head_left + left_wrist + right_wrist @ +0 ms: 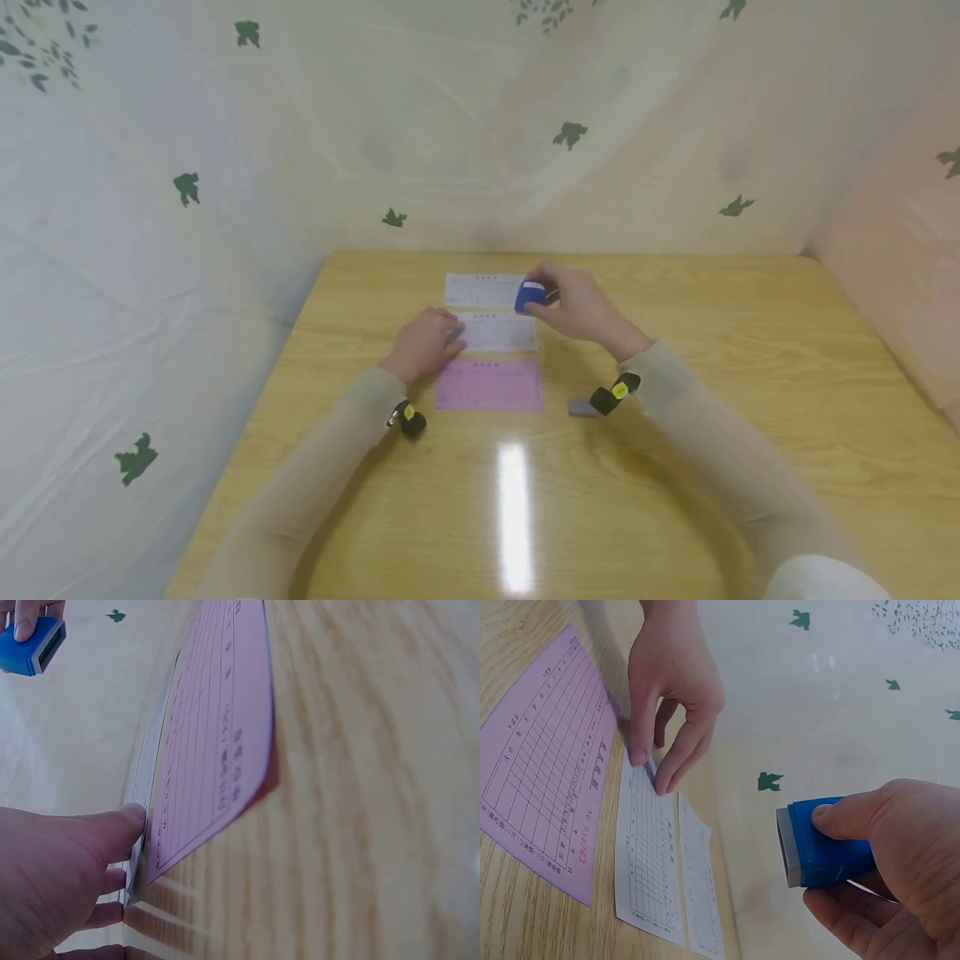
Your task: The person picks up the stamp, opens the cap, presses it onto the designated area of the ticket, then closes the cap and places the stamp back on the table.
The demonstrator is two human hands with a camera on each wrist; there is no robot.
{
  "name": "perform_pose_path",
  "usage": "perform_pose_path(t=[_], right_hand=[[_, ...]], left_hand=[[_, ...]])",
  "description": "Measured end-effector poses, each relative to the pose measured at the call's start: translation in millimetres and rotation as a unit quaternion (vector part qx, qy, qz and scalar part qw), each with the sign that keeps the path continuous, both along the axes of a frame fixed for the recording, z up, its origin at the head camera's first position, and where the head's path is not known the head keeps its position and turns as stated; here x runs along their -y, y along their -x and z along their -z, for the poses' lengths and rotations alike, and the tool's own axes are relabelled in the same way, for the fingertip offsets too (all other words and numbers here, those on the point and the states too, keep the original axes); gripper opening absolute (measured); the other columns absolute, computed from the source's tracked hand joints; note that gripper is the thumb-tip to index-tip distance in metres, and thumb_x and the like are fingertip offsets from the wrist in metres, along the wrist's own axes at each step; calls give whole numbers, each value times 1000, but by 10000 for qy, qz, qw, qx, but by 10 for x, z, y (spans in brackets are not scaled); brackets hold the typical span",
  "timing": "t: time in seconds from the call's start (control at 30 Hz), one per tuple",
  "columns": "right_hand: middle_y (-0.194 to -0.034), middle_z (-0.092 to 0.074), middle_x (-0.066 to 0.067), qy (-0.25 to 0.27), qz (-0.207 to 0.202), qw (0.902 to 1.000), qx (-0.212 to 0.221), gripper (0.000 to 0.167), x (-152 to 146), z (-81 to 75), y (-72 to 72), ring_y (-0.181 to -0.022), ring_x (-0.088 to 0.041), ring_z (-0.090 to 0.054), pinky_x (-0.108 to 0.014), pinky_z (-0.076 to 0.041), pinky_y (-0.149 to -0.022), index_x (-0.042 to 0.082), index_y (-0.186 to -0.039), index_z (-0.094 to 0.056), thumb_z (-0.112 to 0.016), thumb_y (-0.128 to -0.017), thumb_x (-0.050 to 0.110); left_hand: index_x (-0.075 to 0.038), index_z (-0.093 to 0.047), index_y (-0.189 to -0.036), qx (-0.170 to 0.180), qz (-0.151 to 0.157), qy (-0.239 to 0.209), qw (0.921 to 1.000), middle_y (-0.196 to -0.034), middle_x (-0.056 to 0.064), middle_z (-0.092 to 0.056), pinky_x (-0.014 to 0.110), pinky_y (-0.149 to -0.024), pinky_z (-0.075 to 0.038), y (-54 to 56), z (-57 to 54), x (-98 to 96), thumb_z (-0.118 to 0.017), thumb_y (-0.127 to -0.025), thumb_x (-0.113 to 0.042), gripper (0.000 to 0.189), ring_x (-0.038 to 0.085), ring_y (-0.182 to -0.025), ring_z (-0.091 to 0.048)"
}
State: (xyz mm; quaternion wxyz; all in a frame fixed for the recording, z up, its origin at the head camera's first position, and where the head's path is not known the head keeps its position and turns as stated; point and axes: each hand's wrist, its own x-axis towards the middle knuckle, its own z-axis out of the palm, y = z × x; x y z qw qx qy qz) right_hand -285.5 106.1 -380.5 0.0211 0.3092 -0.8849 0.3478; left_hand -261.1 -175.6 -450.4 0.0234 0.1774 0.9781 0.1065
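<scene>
Gripping a blue plastic stamp (829,844), the right hand (576,304) has its fingers closed round the boxy body, thumb flat on one smooth face. The stamp is in the air near the right ends of two white slips, apart from the paper; a grey rim frames its dark, rectangular face. The left hand (422,343) has its fingers extended and apart, tips resting on the left end of the middle slip (498,333), a thin sheet ruled into a fine printed grid. Beyond it lies the far slip (480,292), also white. Nearest the person is the pink slip (489,387), matte and larger, with one corner lifting off the worktop (750,358), whose yellowish wood grain runs in wavy streaks. A flat grey rectangular piece (581,407) lies right of the pink slip. Behind hangs pale, creased cloth (480,167) printed with green birds.
</scene>
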Motion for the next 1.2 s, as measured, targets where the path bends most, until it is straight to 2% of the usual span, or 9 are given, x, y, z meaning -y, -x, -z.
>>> perform_pose_path(t=[0.3, 0.57, 0.73, 0.83, 1.0, 1.2], right_hand=[[-117, -75, -15, -225, -27, 9992, 342, 31, 9, 61, 20, -107, -32, -74, -46, -65, -95, 1, -123, -67, -78, -95, 10], [-113, -75, -11, -424, -48, 9962, 761, 23, 8, 304, 42, -109, -29, -73, -44, -64, -97, 6, -115, -69, -78, -94, 7], [-114, -75, -8, -428, 40, 9939, 1012, 22, 39, 431, 51, -108, -27, -73, -43, -64, -96, 10, -113, -69, -78, -93, 6], [-115, -75, -8, -513, 104, 9932, 1039, 23, 59, 460, 34, -108, -27, -72, -43, -63, -96, 12, -114, -69, -78, -93, 8], [-112, -76, -7, -592, 29, 9942, 897, 22, 87, 524, 46, -107, -27, -72, -44, -63, -97, 12, -113, -70, -80, -92, 9], [-111, -76, -8, -585, -64, 9940, 919, 22, 126, 584, 39, -107, -28, -72, -46, -62, -99, 11, -111, -71, -80, -92, 8]], left_hand=[[-8, -68, -140, -6, -31, 21, 10000, -147, 17, -66, 52, -119, -51, -2, -20, -3, -68, -104, -36, 45, 36, -138, -60], [-9, -67, -141, 193, -117, -29, 9997, -150, 16, -64, 53, -119, -50, -8, 22, -41, -68, -104, -37, 46, 35, -140, -59], [-10, -66, -142, 199, -185, -22, 9996, -150, 15, -63, 53, -120, -49, -8, 18, -44, -68, -104, -37, 47, 34, -141, -58], [-10, -66, -142, 173, -163, 0, 9997, -150, 15, -64, 53, -120, -49, -14, -6, -43, -67, -104, -37, 47, 34, -141, -58], [-9, -66, -142, 146, -141, 20, 9998, -150, 16, -63, 53, -121, -49, -20, -30, -43, -67, -105, -36, 46, 35, -141, -58], [-10, -66, -142, 213, -167, 46, 9996, -151, 16, -63, 53, -122, -47, -29, -35, -38, -67, -104, -37, 46, 35, -142, -57]])
